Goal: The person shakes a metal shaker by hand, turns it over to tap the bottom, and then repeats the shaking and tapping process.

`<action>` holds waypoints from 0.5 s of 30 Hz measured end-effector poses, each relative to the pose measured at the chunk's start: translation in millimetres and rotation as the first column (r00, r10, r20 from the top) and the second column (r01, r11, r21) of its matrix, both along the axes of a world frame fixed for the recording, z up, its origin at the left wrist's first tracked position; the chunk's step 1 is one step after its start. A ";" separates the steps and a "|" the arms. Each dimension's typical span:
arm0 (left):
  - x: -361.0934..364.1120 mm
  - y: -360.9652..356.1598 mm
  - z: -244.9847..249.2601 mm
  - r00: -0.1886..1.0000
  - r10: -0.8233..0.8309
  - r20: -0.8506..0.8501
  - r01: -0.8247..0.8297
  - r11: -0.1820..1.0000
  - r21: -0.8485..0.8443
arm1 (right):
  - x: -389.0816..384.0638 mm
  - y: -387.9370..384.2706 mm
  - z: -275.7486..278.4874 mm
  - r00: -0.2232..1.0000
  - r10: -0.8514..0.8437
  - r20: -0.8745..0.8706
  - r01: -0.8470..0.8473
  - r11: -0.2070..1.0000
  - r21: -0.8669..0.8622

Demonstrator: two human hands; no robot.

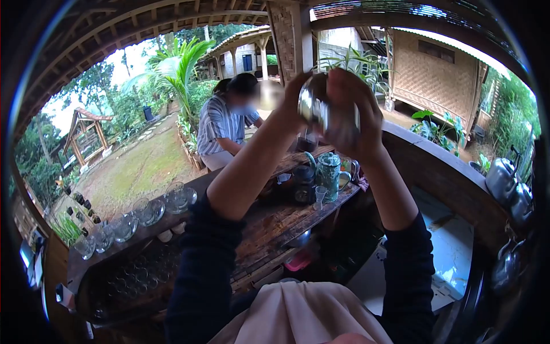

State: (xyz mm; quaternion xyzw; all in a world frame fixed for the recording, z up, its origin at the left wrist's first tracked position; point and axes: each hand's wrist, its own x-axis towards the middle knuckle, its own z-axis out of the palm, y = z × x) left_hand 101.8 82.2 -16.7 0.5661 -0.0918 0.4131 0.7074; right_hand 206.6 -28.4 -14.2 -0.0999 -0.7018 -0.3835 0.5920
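Both of my hands are raised high in front of me around a shiny, silvery vessel (313,102). It looks tilted, and motion blur hides its exact kind. My left hand (293,97) grips its left side with bent fingers. My right hand (361,112) wraps over its right side, fingers curled. Below the hands, a speckled green enamel pot (328,175) stands on the wooden counter (281,229). Beside it are a dark container (303,184) and a small clear cup (319,196).
Several round glass vessels (150,212) line the ledge on the left, with rows of drinking glasses (134,278) below. Across the counter sits a person (220,123) in a striped shirt. Metal kettles (501,178) stand at the far right, near a pale worktop (452,246).
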 end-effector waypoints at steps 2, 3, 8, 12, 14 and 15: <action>4.3 -13.5 4.1 0.950 0.126 -0.287 -0.253 0.849 -0.465 | 4.2 8.8 2.1 0.873 0.157 -0.462 -0.434 0.681 -0.589; -4.7 5.2 0.7 0.957 -0.200 -0.212 0.133 0.946 -0.295 | 1.4 -3.5 7.1 0.931 0.108 -0.349 -0.277 0.833 -0.480; -14.0 -67.1 10.3 0.957 0.090 0.275 -0.164 0.951 0.261 | -6.8 -58.9 -20.2 0.962 0.054 0.269 -0.060 0.998 0.013; -5.5 -51.4 20.4 0.975 0.074 0.210 -0.125 0.962 0.243 | 12.1 -26.7 -8.7 0.991 -0.019 0.131 -0.011 0.976 0.220; 4.2 -2.3 16.2 0.993 0.115 0.000 -0.115 0.993 0.001 | 3.8 8.9 7.7 0.967 0.192 -0.169 -0.193 0.981 0.012; 12.7 36.4 5.8 0.994 0.102 -0.043 -0.109 0.976 -0.190 | 4.6 9.7 9.0 0.934 0.165 -0.317 -0.256 0.928 -0.271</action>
